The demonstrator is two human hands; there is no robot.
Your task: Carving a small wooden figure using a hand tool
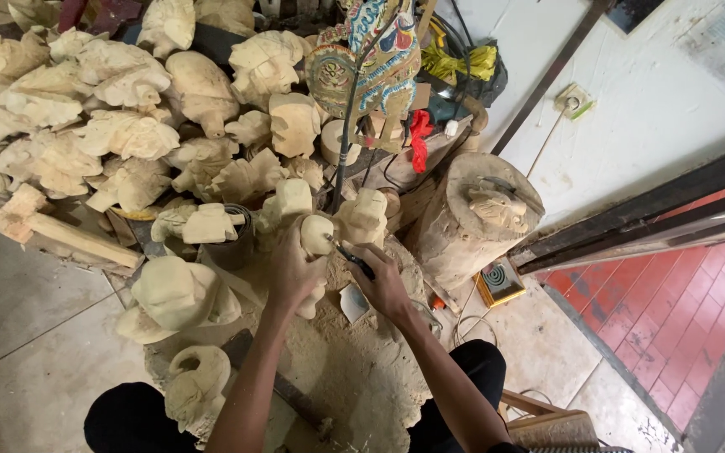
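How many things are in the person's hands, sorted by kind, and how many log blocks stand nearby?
Pale carved wooden head, gripped by the left hand: 1
Dark-handled carving tool, held in the right hand: 1
Upright log block: 1
Total: 3

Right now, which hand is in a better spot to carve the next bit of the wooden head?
Probably the right hand: it holds the dark carving tool, tip against the pale wooden head. The left hand is wrapped around that head, steadying it.
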